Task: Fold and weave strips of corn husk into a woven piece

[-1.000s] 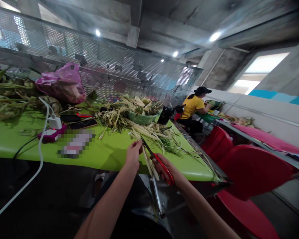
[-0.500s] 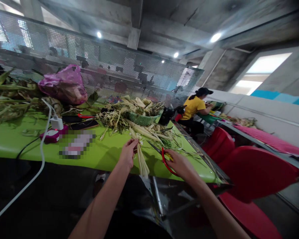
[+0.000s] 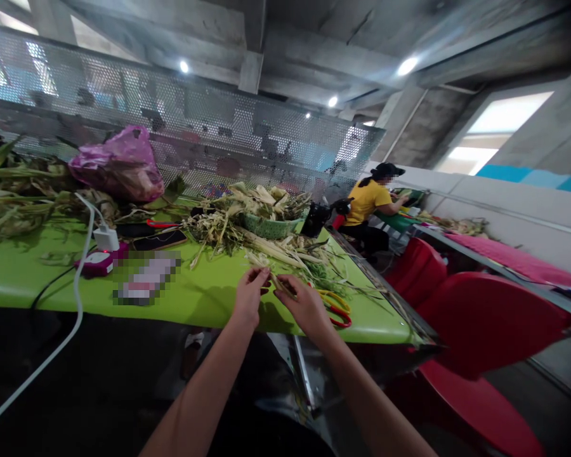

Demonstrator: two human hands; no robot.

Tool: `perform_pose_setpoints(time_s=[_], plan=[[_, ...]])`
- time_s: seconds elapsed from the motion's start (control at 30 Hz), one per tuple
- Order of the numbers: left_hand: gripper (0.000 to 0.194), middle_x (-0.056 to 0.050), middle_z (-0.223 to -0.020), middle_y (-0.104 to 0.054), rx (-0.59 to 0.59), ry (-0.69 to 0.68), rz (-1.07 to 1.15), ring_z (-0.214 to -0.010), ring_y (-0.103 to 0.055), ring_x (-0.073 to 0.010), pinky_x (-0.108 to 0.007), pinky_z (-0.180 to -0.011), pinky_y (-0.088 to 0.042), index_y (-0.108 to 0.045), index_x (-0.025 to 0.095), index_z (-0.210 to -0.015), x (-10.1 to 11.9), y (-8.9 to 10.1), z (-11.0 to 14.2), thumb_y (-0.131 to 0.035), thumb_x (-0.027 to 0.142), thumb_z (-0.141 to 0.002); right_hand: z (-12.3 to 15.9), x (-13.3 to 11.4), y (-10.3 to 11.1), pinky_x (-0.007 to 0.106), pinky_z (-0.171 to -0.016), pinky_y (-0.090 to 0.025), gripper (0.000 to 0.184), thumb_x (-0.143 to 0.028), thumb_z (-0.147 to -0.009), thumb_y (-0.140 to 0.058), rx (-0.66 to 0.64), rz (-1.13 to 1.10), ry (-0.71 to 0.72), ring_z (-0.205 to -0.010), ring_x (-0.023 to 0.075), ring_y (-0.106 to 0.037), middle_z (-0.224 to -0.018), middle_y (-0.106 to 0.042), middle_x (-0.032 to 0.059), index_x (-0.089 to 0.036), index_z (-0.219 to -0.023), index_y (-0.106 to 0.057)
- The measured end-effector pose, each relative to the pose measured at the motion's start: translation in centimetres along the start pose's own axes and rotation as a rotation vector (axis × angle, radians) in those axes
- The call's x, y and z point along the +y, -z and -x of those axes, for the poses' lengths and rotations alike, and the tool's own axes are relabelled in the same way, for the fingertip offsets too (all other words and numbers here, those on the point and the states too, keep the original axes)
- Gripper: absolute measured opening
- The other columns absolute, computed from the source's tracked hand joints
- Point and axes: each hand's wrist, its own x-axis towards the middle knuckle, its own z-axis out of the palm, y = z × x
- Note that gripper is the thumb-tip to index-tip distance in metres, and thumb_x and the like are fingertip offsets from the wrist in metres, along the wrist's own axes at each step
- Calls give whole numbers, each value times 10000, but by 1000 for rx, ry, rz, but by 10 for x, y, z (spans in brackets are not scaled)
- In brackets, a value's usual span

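Note:
My left hand (image 3: 250, 296) is closed, its thumb and fingertips pinching a bundle of pale corn husk strips (image 3: 255, 259) over the front of the table. Facing it, my right hand (image 3: 305, 306) curls around the lower part of the same strips, so most of the bundle is hidden by the fingers. Scissors (image 3: 339, 306) with red and yellow handles lie on the green tabletop just beyond my right hand; their blades are covered by the hand. Behind both hands, loose husk strips (image 3: 285, 252) and a green basket (image 3: 272, 226) heaped with dry husks stand near the mesh.
On the left are a purple plastic bag (image 3: 121, 166), heaped husks (image 3: 16, 203), a purple socket block (image 3: 102, 259) with white cable, a phone (image 3: 160, 240) and a blurred-out item (image 3: 147, 278). Red chairs (image 3: 495, 317) stand right. A person in yellow (image 3: 367, 200) sits farther off.
My right hand has put the scissors down on the table at the right and moved left to grasp the husk strips. The left hand keeps its pinch on them.

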Motion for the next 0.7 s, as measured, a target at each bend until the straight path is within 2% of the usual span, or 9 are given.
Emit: perform_pose_setpoints(time_s=[0.2,0.37,0.47,0.57,0.63,0.7], plan=[[333,-18,-679,-640,-19,-6,-45,-562,-509,-86,-230,-587,-366,-636,147,-718,6,7,-1,-730,453,-625,1,-1,7,335,-812,-463,188,-251,-863,-546,80,53,124,-913,221,-620,-979,-686,58,-214,-1018,-646],[311,23,-582,-571,-75,100,127,-546,-494,-67,-198,-565,-373,-589,144,-651,0,3,3,-790,366,-566,2,4,12,331,-796,-466,172,-228,-873,-533,140,50,173,-858,210,-624,-906,-693,50,-223,-964,-679],[347,29,-588,-555,-124,179,190,-532,-489,-71,-209,-550,-397,-574,149,-682,-3,-3,14,-802,365,-537,-1,8,16,306,-785,-478,163,-184,-852,-545,121,-53,175,-844,194,-641,-895,-701,35,-220,-926,-685],[331,27,-619,-550,-205,264,279,-537,-476,-61,-193,-534,-389,-572,148,-721,-3,-3,22,-789,353,-579,-2,9,24,292,-770,-484,168,-173,-841,-554,61,-103,177,-832,186,-651,-891,-707,22,-225,-928,-688],[319,13,-655,-556,-191,204,208,-568,-487,-68,-195,-548,-395,-568,147,-736,0,1,21,-768,365,-617,-2,8,33,296,-782,-481,180,-191,-850,-547,32,-75,187,-853,189,-651,-914,-709,24,-233,-946,-693],[310,-5,-752,-578,-104,46,46,-588,-479,-70,-212,-583,-410,-566,158,-798,6,9,16,-714,404,-682,-2,5,41,302,-789,-478,191,-206,-860,-536,26,-16,191,-868,193,-650,-933,-710,30,-239,-958,-697]])
